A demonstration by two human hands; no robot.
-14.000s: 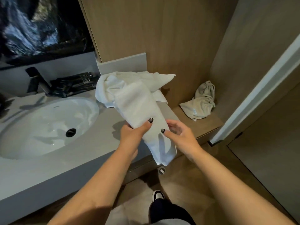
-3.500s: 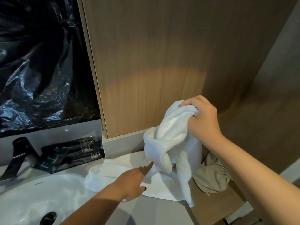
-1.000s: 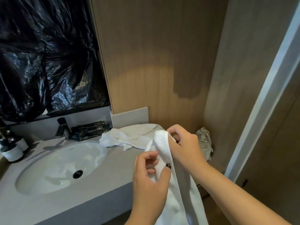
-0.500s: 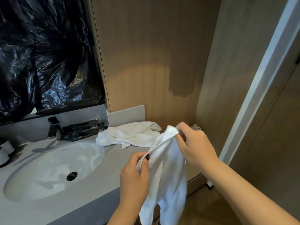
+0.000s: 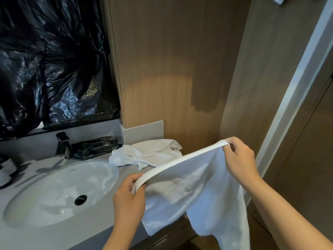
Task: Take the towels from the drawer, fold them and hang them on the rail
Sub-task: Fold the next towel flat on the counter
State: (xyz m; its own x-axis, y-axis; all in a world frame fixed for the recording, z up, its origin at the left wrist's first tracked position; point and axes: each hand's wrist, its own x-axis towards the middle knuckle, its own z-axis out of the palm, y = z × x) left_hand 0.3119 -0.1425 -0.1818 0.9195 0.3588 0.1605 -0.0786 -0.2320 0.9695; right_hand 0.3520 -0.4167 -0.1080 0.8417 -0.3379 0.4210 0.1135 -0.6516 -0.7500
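Observation:
A white towel (image 5: pixel 194 188) hangs spread out in front of me, its top hem stretched between both hands. My left hand (image 5: pixel 128 199) pinches the hem's lower left end above the counter edge. My right hand (image 5: pixel 239 159) pinches the higher right end near the wooden wall. The cloth falls below the counter front. A second white towel (image 5: pixel 144 155) lies crumpled on the grey counter (image 5: pixel 100 230) behind the stretched one. No rail or drawer shows clearly.
A white oval sink (image 5: pixel 59 192) with a dark drain sits left in the counter, a black tap (image 5: pixel 63 144) and dark packets (image 5: pixel 95 147) behind it. Black plastic (image 5: pixel 50 65) covers the mirror. Wooden wall panels (image 5: pixel 171 69) rise ahead, and a white door frame (image 5: pixel 295 98) stands at the right.
My hands have moved apart along the hem: the towel that hung bunched between them half a second ago is now pulled open and spread wide. The crumpled towel on the counter has stayed put.

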